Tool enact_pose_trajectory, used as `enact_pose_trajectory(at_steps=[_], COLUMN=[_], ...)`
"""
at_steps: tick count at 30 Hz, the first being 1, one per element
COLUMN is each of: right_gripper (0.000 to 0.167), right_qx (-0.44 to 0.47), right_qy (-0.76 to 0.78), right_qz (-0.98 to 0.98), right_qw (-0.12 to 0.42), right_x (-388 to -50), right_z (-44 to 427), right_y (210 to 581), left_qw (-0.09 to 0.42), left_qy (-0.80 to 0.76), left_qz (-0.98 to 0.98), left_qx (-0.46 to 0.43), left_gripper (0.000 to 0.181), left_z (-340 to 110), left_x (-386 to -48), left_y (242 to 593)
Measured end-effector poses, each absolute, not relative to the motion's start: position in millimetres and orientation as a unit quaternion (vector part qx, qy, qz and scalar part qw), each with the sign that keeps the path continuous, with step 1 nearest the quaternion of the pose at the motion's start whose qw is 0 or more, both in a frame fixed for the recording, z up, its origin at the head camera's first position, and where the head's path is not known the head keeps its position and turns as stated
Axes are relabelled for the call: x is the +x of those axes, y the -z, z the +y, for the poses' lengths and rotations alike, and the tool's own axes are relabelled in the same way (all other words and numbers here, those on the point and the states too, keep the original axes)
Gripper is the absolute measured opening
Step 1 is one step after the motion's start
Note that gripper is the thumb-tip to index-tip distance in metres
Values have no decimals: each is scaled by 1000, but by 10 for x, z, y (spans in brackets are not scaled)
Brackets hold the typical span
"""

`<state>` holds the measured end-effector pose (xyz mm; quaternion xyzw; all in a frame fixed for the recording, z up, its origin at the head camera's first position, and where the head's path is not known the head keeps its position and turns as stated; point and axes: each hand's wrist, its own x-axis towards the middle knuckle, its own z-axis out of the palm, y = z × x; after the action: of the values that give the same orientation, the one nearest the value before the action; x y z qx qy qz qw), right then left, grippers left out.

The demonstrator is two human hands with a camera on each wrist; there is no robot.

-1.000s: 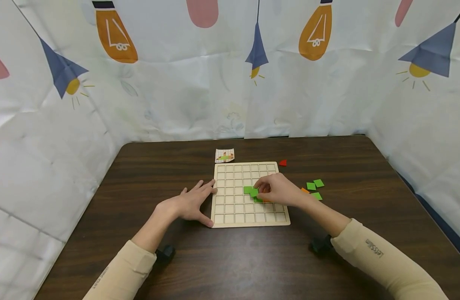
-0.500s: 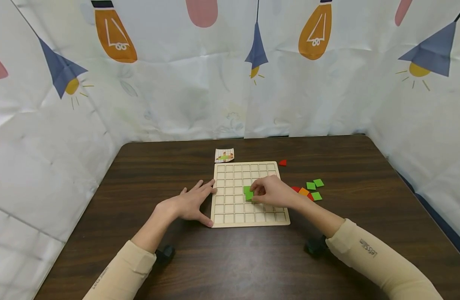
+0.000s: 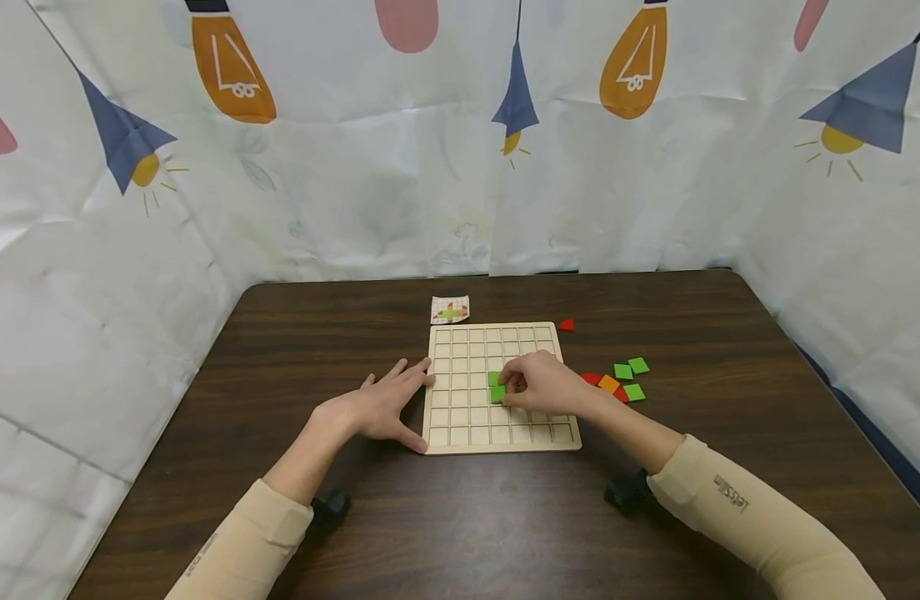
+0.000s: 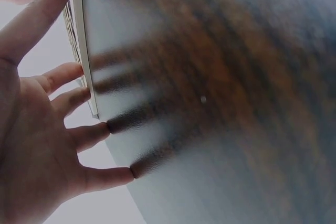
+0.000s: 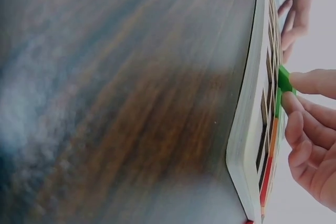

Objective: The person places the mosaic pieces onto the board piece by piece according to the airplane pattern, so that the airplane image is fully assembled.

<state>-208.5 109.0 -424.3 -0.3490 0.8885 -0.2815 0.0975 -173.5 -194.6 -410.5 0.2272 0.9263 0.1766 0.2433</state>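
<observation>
A pale wooden grid board (image 3: 458, 437) lies on the dark table. My left hand (image 3: 379, 408) rests at its left edge, fingers spread; thumb and some fingertips touch the edge. Over the middle of the board, my right hand (image 3: 547, 385) pinches a green square tile (image 5: 284, 78) between thumb and forefinger. That tile is tilted against the board in the right wrist view. Another green tile (image 3: 493, 378) lies just behind it in the grid. Orange and red pieces (image 5: 266, 177) on the board show edge-on in the right wrist view; from the head my right hand hides them.
A small picture card (image 3: 450, 311) lies behind the board's left corner. One red piece (image 3: 567, 325) sits by the far right corner. Right of the board are loose green tiles (image 3: 622, 372), an orange tile (image 3: 608, 384) and red pieces (image 3: 591, 378). A printed curtain surrounds the table.
My right hand has moved slightly left with the green tile, which has come down toward the board in front of the other green tile. My left hand has stayed put.
</observation>
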Motion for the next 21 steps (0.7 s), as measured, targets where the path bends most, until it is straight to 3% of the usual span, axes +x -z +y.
enact_pose_trajectory(at_steps=[21], right_gripper=[11], right_qx=[-341], right_qy=[249], right_qz=[902], right_qw=[88], right_x=[-2065], right_z=[1022], right_y=[4240], left_qw=[246], left_qy=[-177], left_qz=[926], left_qx=[225], left_gripper=[98], left_z=[-1928], left_x=[-1741], left_y=[4097])
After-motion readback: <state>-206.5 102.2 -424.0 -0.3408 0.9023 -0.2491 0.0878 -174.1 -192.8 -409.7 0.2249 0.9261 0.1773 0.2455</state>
